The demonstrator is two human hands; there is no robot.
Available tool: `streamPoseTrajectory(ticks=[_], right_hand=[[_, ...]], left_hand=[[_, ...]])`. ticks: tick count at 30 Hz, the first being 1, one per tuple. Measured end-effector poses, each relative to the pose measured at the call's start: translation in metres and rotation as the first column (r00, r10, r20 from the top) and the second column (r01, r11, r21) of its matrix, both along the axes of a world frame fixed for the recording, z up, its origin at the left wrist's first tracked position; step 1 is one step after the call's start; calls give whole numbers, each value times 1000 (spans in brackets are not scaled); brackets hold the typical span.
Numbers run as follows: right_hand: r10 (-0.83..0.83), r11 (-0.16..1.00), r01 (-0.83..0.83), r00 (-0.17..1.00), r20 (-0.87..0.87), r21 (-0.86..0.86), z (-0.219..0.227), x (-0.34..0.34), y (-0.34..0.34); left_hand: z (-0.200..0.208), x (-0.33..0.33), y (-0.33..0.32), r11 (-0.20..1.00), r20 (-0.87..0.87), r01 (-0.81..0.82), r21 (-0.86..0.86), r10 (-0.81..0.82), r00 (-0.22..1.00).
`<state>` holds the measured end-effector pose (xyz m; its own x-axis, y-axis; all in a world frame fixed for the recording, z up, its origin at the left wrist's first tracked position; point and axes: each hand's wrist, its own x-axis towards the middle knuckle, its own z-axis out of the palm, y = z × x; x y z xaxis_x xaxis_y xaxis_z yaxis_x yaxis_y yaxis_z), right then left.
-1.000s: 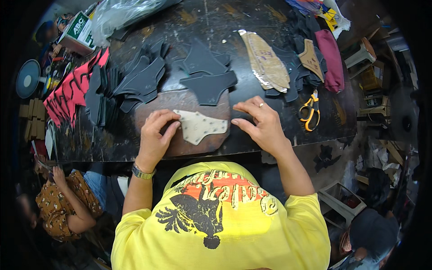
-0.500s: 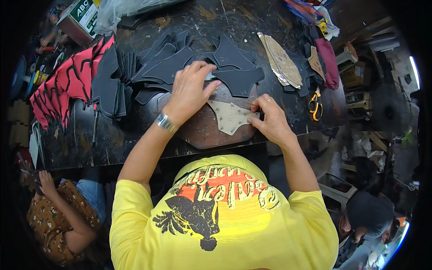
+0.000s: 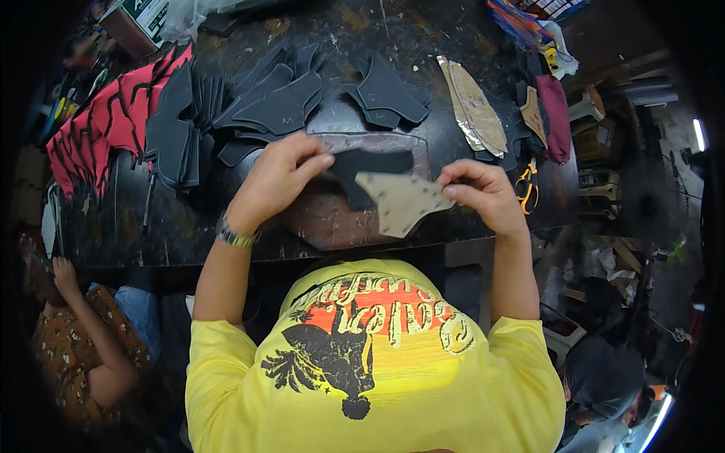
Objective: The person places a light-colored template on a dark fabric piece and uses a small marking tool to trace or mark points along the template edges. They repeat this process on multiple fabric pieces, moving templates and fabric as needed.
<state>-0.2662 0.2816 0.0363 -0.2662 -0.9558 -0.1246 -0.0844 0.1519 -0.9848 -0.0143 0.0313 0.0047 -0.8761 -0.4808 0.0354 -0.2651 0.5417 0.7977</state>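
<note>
I have the left hand point(image 3: 276, 172) angled inward from the left forearm point(image 3: 220, 283), thumb and fingers point(image 3: 307, 145) pinched together. I see the right hand point(image 3: 491, 195) pinching too, the right forearm point(image 3: 516, 275) reaching nearly straight forward.

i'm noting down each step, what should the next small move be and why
Probably ease the beige dotted piece leftward and away from the body, over the dark piece. The right hand pinches its right end, the left hand is at the dark piece's left end, and the two overlap only partly, the beige one sitting nearer the body and further right.
</note>
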Motion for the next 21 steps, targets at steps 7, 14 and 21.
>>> streamPoseTrajectory(ticks=[7, 14, 21], right_hand=[[-41, 995, 50, 992, -116, 82, -31, 27, -36], [21, 1000, -12, 883, -469, 23, -30, 59, -35], [56, 998, -28, 812, -581, 57, -32, 63, -42]], left_hand=[[-11, 27, 45, 929, -100, -280, -241, 264, 959], [-21, 60, 71, 935, -147, -66, -349, 15, 989], [-35, 49, 84, 955, -212, -130, -266, 74, 974]])
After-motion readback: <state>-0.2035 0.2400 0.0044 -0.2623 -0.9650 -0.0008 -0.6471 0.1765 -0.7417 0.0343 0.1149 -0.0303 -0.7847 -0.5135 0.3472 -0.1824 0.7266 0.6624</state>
